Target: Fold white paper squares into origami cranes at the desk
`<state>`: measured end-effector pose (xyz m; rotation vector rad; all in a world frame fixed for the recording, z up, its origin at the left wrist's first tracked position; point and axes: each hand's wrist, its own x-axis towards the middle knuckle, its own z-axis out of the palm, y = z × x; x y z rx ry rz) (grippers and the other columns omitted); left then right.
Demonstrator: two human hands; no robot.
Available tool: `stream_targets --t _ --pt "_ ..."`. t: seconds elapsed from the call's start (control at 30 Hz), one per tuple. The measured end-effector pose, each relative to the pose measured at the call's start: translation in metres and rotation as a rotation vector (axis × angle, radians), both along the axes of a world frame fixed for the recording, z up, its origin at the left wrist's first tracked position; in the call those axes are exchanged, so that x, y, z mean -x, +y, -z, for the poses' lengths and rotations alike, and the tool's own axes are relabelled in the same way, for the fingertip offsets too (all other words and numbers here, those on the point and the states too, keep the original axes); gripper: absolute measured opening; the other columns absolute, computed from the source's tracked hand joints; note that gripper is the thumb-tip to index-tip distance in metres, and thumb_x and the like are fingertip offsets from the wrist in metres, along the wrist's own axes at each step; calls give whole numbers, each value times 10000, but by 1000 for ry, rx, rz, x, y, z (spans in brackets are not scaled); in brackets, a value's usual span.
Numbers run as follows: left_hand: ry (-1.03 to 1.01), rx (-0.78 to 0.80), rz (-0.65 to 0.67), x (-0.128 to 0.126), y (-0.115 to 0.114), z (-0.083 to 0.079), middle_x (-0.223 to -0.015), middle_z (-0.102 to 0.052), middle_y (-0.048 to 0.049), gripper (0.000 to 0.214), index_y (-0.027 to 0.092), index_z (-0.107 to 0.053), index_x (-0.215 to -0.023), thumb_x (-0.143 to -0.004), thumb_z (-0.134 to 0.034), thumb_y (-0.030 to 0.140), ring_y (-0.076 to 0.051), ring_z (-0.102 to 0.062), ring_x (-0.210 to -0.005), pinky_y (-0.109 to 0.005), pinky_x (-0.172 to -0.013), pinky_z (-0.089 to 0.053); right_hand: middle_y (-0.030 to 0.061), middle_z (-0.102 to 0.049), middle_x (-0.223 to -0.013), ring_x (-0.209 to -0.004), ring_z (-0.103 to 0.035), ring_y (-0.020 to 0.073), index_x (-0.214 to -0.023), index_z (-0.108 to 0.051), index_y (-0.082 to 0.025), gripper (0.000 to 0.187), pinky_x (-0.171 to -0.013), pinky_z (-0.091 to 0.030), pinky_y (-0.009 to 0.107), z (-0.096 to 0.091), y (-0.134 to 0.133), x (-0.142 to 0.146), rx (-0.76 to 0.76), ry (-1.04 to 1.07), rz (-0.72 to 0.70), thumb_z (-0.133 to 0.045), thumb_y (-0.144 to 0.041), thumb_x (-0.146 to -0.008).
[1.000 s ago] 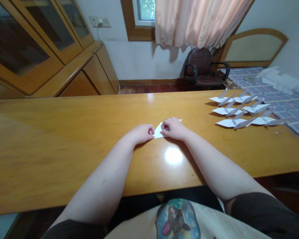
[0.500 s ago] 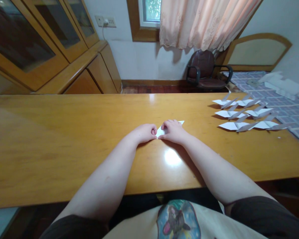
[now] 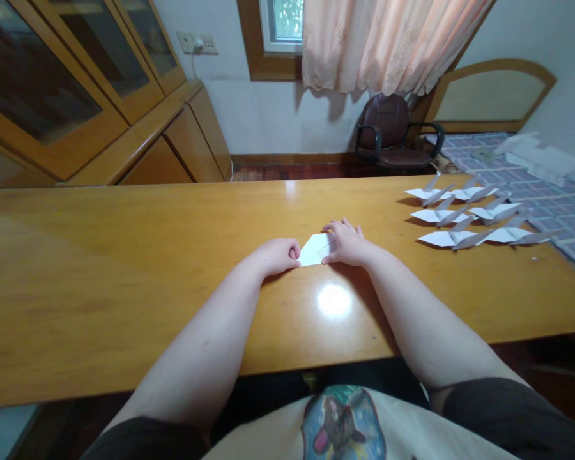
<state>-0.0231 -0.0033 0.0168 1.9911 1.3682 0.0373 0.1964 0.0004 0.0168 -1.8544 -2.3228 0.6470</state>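
Note:
A small folded white paper [image 3: 315, 248] lies flat on the wooden table [image 3: 124, 268], between my two hands. My left hand [image 3: 278, 255] is curled into a loose fist, its fingertips pinning the paper's left point to the table. My right hand [image 3: 347, 242] rests on the right part of the paper, fingers bent and pressing down, and it hides that end of the sheet.
Several finished white paper cranes [image 3: 464, 214] stand in rows at the table's far right. Beyond them lies a bed with a patterned cover [image 3: 551, 191]. A dark office chair [image 3: 388, 131] stands behind the table, and wooden cabinets [image 3: 76, 96] line the left wall.
My right hand has slid to the right along the paper, uncovering more of its left part. My left hand has stayed on the left point.

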Motion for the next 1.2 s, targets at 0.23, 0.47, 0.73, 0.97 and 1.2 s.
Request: stream_targets --t 0.23,0.47,0.73,0.97,1.2 --pt "10 -9 9 0 1 3 -859 -679 -7 191 212 -597 -834 -663 -625 292 -155 -591 -736 -250 -590 -383 167 -294 -1511 -1433 -88 410 -1350 -424 -222 967 -1075 -64 701 1 13 -21 76 18 -76 -864 -384 -504" --pt "19 -52 21 -1 -1 0 -821 -681 -6 153 214 -597 -814 -676 -596 281 -159 -586 -711 -258 -600 -386 124 -234 -1558 -1456 -68 315 -1436 -358 -232 645 -1119 -61 634 3 3 8 -80 126 -331 -589 -344 -844" --pt "224 -287 -91 -20 -15 -3 -872 -703 -69 251 214 -616 -809 -767 -549 452 -232 -627 -806 -308 -677 -422 101 -288 -1537 -1432 -225 257 -1418 -402 -254 461 -1129 -135 590 20 0 25 -139 5 -461 -391 -327 -962" --pt "239 -288 -83 -21 -17 -3 -869 -700 -63 298 221 -602 -808 -758 -554 511 -243 -631 -822 -312 -685 -426 91 -280 -1540 -1432 -227 249 -1424 -393 -239 477 -1133 -130 590 21 0 25 -146 -12 -458 -404 -314 -954" --pt "198 -171 -97 -13 -11 -3 -837 -676 -34 147 220 -558 -777 -719 -583 353 -193 -596 -735 -284 -596 -368 90 -280 -1540 -1430 -234 244 -1431 -386 -248 499 -1138 -133 579 22 0 25 -160 -20 -453 -426 -288 -935"
